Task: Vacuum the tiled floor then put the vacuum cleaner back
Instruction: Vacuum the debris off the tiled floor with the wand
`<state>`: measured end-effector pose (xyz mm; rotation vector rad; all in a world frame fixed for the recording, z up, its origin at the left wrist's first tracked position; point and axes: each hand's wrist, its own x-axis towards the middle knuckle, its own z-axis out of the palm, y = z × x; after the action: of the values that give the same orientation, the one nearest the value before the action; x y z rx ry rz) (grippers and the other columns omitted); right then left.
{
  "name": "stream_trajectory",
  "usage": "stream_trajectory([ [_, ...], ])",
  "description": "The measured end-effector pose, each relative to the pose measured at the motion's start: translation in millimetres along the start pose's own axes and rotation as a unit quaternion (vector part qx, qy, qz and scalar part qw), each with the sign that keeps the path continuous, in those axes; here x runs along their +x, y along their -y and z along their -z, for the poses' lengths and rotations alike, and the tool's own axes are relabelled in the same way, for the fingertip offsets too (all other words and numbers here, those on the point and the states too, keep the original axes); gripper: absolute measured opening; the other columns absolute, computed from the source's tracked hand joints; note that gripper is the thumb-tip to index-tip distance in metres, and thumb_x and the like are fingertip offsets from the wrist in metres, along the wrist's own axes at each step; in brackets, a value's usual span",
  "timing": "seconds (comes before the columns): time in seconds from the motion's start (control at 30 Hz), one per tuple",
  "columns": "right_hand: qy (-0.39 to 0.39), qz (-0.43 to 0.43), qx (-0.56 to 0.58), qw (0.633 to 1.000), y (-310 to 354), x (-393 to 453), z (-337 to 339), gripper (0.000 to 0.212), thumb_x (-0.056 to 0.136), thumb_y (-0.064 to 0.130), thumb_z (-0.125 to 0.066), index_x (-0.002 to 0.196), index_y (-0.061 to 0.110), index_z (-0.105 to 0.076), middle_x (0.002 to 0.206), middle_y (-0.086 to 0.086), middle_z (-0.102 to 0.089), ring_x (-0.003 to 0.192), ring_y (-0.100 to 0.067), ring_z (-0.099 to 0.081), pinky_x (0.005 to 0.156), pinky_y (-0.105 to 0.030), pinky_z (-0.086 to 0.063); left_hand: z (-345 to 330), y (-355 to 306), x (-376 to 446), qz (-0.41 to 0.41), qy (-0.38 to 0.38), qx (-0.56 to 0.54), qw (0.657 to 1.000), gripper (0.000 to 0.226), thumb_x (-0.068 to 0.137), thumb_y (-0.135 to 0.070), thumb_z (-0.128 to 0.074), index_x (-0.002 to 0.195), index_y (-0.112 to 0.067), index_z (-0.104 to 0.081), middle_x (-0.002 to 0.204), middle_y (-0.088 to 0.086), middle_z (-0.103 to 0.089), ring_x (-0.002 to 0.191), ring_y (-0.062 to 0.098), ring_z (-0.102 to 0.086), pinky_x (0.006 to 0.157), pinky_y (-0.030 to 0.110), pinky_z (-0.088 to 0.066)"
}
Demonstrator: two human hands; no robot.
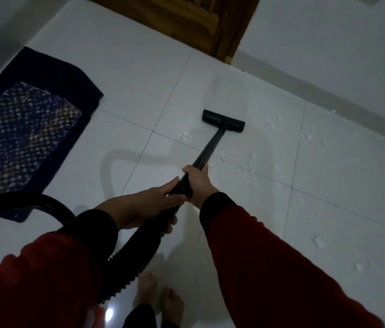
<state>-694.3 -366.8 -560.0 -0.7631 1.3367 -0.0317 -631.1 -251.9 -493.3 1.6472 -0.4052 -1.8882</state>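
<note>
Two hands held the vacuum wand (pixel 206 153): the right hand (pixel 198 182) was wrapped round it higher up the tube, and the left hand (pixel 150 204) gripped the handle end just behind, where the ribbed hose (pixel 127 263) joined. The floor head (pixel 223 120) sat flat on the white tiled floor (pixel 139 74), well ahead of the person's bare feet (pixel 160 297). White scraps of debris (pixel 253 162) lay scattered to the right of the wand and on toward the wall (pixel 328 55), so most of the sweeping looked still to be done.

Several things could have gone wrong. The hose looped back on the left, over the near edge of the dark patterned rug (pixel 21 124); a pull forward could have dragged it across the rug or snagged it. The feet stood close to the hose, so a step might have caught it. Scraps against the wall might have been missed if the head stayed in the middle of the floor.

No containers showed, and the vacuum's body was out of view, so its dust bin could not be judged
</note>
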Motion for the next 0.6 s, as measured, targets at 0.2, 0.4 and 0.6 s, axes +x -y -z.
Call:
stream_trajectory([
  [0.2,-0.005,-0.01,0.01,1.0,-33.4,-20.0,1.7,0.073,0.093,0.015,-0.049,0.15,0.039,-0.009,0.099,-0.005,-0.047,0.08,-0.024,-0.055,0.084,-0.047,-0.052,-14.9,26.6,-21.2,0.003,0.001,0.004,1.0,0.059,0.098,-0.033,-0.044,0.147,-0.043,-0.013,0.08,0.013,-0.057,0.056,0.017,-0.058,0.046,0.024,-0.049],
  [0.4,0.0,-0.018,0.015,1.0,-71.3,-57.0,-11.4,0.08,0.093,0.016,-0.049,0.15,0.043,-0.001,0.115,-0.009,-0.05,0.09,-0.027,-0.057,0.076,-0.043,-0.052,-22.3,64.1,-58.3,-0.01,0.007,-0.004,1.0,0.058,0.097,-0.033,-0.044,0.146,-0.044,-0.015,0.08,0.012,-0.054,0.054,0.016,-0.057,0.048,0.024,-0.049],
  [0.6,-0.002,-0.006,-0.006,1.0,-117.6,-88.6,-12.0,0.076,0.094,0.016,-0.048,0.15,0.041,-0.003,0.103,-0.007,-0.051,0.076,-0.022,-0.056,0.057,-0.035,-0.048,-40.9,105.8,-90.8,-0.012,0.009,-0.005,1.0,0.059,0.097,-0.033,-0.044,0.146,-0.044,-0.013,0.079,0.013,-0.055,0.053,0.016,-0.057,0.044,0.022,-0.048],
])
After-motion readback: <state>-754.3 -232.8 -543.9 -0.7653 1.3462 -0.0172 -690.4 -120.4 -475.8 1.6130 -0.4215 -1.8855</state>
